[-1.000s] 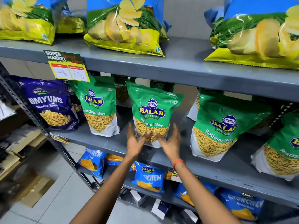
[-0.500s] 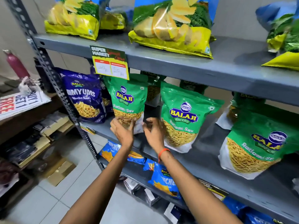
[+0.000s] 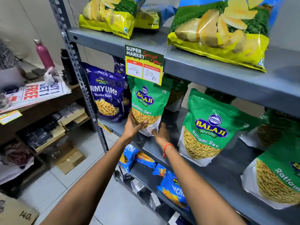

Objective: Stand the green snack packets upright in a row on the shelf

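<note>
Now | left hand (image 3: 134, 127) clasps green packet (image 3: 148, 103) | right hand (image 3: 160, 133) fingers touch its base

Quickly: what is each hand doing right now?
Left hand: closed on the green snack packet.
Right hand: fingers touch the packet's base; grip cannot be told.

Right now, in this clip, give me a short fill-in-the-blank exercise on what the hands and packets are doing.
1. Both hands grip the bottom of the ____ Ratlami Sev packet.
2. The left hand wraps that packet's side next to the ____ Yumyums packet.
3. The orange band sits on the ____ wrist.
4. The price card shows a discounted price of ____ Rs.

Missing words: green; purple; right; 20
</note>
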The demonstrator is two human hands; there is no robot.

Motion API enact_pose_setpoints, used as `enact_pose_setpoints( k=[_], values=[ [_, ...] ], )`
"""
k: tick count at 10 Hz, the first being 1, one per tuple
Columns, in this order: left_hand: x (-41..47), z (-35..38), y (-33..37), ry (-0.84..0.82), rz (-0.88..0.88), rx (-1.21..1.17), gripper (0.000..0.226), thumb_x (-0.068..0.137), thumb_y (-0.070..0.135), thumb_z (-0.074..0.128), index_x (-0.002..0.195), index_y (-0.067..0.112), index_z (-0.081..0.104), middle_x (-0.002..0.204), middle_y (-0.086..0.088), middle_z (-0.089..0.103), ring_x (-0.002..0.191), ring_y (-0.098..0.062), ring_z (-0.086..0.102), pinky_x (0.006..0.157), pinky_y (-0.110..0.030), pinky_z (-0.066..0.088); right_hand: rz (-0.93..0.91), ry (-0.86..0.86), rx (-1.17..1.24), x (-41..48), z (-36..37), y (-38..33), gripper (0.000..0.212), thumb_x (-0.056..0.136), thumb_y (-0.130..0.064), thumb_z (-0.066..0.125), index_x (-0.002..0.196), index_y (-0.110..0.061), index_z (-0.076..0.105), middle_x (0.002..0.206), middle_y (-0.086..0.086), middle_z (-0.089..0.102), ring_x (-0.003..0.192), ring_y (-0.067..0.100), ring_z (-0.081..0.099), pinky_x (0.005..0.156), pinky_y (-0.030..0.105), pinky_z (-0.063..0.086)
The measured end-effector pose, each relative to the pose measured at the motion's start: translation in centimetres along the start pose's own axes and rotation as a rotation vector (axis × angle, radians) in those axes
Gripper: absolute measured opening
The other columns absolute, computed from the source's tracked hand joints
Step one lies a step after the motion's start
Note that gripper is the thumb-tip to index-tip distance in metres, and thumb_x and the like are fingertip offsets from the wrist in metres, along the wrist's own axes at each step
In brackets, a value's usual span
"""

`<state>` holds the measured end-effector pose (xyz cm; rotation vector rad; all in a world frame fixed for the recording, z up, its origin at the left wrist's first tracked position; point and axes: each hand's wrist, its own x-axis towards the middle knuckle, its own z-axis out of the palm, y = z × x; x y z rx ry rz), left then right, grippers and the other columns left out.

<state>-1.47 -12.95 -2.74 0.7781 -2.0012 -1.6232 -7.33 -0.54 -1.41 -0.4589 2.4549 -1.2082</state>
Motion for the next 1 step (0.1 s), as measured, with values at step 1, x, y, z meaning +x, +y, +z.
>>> enact_pose_setpoints(
  k=[1],
  values=[
    [-1.03, 0.16, 1.32, 0.026, -0.002, 0.106, 0.105, 0.055, 0.055, 0.078, 0.137, 0.013, 0.028, 0.138, -0.016, 0.049, 0.125, -0.029, 0.049, 0.108, -0.048, 0.040, -0.014, -0.010, -0.037, 0.40, -1.17, 0.34, 0.049, 0.089, -0.023, 0.053, 0.131, -0.004, 0.036, 0.130, 0.022, 0.056, 0.113, 0.037, 0.057, 0.076, 0.034, 0.042]
  ],
)
